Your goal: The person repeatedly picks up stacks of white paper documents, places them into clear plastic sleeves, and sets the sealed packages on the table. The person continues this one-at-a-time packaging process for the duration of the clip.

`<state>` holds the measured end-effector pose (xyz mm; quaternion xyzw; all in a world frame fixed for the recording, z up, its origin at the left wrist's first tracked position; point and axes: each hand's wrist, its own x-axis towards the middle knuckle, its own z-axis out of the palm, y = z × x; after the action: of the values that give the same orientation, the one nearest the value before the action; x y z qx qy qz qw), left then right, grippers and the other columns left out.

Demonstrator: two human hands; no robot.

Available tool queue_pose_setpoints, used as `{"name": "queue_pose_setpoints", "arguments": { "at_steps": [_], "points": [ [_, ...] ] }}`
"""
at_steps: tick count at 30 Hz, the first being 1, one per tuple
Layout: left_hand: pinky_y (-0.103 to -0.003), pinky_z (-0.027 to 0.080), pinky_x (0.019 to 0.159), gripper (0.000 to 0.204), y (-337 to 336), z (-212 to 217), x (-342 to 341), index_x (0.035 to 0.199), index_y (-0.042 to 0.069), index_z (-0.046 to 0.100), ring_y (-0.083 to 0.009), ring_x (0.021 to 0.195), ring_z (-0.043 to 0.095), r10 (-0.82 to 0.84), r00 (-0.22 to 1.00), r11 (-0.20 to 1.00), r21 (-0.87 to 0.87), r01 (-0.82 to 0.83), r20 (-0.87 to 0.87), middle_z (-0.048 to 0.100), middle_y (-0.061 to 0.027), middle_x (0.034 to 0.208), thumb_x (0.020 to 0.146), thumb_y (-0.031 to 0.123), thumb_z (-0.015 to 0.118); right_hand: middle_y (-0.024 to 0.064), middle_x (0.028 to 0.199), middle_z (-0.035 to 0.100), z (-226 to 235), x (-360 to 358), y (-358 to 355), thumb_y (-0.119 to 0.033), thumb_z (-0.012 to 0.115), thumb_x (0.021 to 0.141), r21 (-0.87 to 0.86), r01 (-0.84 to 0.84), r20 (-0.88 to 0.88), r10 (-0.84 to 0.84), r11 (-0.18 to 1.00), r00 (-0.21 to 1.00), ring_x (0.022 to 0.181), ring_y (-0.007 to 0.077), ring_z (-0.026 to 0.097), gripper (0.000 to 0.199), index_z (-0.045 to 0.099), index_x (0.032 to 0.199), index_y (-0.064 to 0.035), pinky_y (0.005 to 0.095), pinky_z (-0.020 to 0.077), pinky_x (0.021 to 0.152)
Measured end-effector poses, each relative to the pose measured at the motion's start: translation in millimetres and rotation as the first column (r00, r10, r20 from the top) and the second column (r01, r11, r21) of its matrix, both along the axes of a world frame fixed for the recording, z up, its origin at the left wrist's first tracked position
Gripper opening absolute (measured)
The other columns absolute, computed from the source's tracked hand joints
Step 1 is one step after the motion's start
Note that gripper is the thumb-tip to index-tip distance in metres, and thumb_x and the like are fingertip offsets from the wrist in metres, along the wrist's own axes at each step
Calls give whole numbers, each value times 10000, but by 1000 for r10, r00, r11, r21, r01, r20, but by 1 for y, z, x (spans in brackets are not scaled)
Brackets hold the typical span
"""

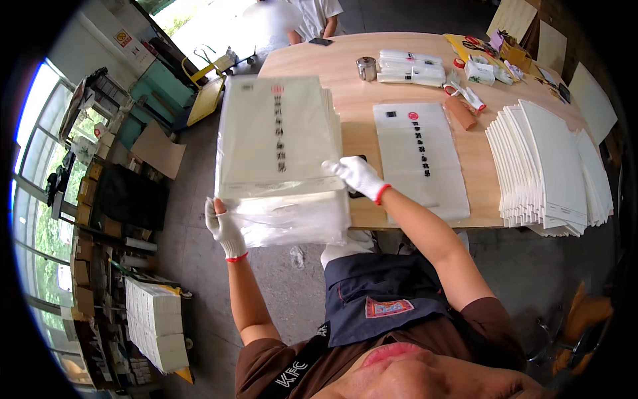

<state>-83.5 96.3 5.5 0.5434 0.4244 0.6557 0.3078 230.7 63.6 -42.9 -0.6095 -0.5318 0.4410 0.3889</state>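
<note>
The left hand, in a white knit glove with a red cuff, sits left of centre in the frame, closed on the lower left corner of a thick stack of clear plastic bags; the fingers wrap the loose, crumpled end of the plastic that hangs off the near edge of the bench; the right hand, gloved the same way, lies at the centre of the frame, fingers bent over the stack's lower right corner, gripping it from the opposite side; so the stack sits between the two hands and stretches away from them toward the upper left of the frame, its far part resting on the bench, its near end held just past the bench edge; the top bag is pale with a small red mark and a column of dark print. Right of the right hand, a single flat bag of the same kind lies on the bench, apart from the stack; further right, a fanned pile of white paper sheets covers the right end of the bench; toward the upper centre stand a small metal cup and, just beside it, a bundle of white packets; a brown roll lies between the flat bag and the sheets; at the lower left of the frame, on the floor, stands a block of stacked white paper.
</note>
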Motion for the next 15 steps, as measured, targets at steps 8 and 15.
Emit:
{"name": "queue_pose_setpoints", "arguments": {
  "at_steps": [8, 15],
  "points": [
    [-259, 448, 659, 379, -19, -205, -46, 996, 44, 595, -110, 785, 530, 214, 958, 922, -365, -132, 194, 582, -15, 846, 978, 399, 464, 241, 870, 658, 0, -35, -58, -698, 548, 748, 6, -120, 518, 99, 993, 850, 808, 381, 647, 743, 631, 934, 17, 454, 503, 711],
    [-442, 480, 736, 270, -128, -218, 185, 996, 104, 643, -341, 876, 623, -685, 535, 727, -415, 547, -494, 643, -158, 922, 884, 340, 574, 63, 815, 692, -101, 19, -201, -457, 571, 877, -397, -141, 97, 194, 907, 976, 695, 167, 653, 414, 651, 956, -59, 310, 510, 676]
  ]
}}
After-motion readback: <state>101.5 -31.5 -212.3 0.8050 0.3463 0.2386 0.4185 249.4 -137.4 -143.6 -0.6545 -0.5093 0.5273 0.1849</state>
